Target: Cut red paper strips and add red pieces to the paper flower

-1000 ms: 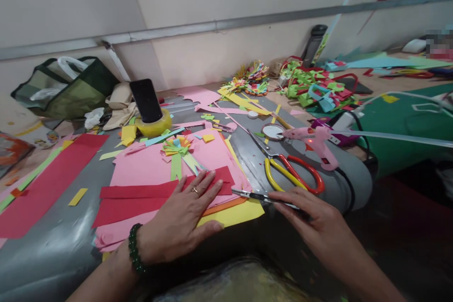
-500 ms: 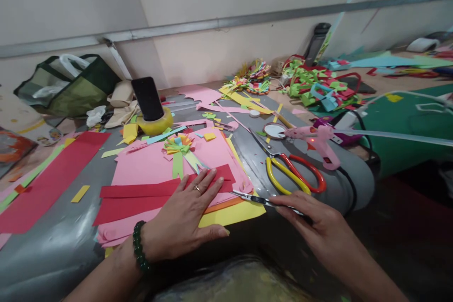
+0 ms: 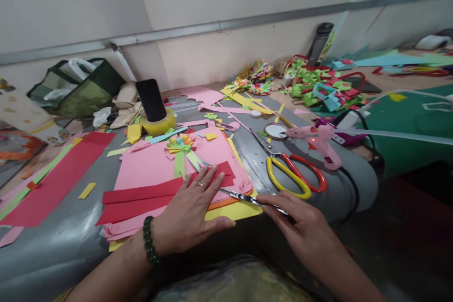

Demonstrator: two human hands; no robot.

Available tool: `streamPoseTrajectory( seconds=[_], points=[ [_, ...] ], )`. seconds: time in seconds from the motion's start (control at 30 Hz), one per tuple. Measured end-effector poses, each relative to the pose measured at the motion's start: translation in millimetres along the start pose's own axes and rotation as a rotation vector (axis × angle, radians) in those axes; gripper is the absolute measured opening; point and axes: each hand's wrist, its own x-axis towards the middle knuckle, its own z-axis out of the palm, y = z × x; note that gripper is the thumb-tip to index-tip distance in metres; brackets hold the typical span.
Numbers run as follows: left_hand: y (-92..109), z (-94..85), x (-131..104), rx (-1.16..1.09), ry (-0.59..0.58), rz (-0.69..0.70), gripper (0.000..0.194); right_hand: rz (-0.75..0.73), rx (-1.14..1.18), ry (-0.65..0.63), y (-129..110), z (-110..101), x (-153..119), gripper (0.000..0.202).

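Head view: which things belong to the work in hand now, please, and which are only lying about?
In use:
- utility knife, in the right hand
- red paper, under the left hand
- pink sheets, beneath the red paper

Apparently just lying about:
- red-and-yellow-handled scissors
- pink glue gun
- smartphone, propped at the yellow tape roll
- green bag

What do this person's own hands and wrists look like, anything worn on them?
The left hand has a gold-coloured ring on one finger and a bracelet of round, dark green beads at the wrist. The right hand shows no jewellery. Neither hand is gloved.
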Motion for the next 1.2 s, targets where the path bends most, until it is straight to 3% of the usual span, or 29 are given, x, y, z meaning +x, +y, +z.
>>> streamPoseTrajectory(
  seconds=[0.17,0.33,0.5,0.9,1.2],
  points=[
    [9,-2.8,6,-0.025,0.013,-0.026,0.082,0.027,-0.02,-0.009,2,-3,5,0.024],
    [-7,-10.7,-22,0.04,0.015,-0.039,0.077,0.027,-0.028,-0.014,7,-3,8,0.025],
    [-22,-4.9,-41,0.052,0.015,-0.096,0.08,-0.012,-0.039,-0.019,4,-1,13,0.024],
    [-19,-3.9,-38,0.027,0.021,-0.103,0.084,-0.076,-0.027,-0.084,-15,6,15,0.026],
    [14,3.4,-2,0.047,0.061,-0.139,0.083,-0.031,-0.091,0.035,6,-5,8,0.02]
  ],
)
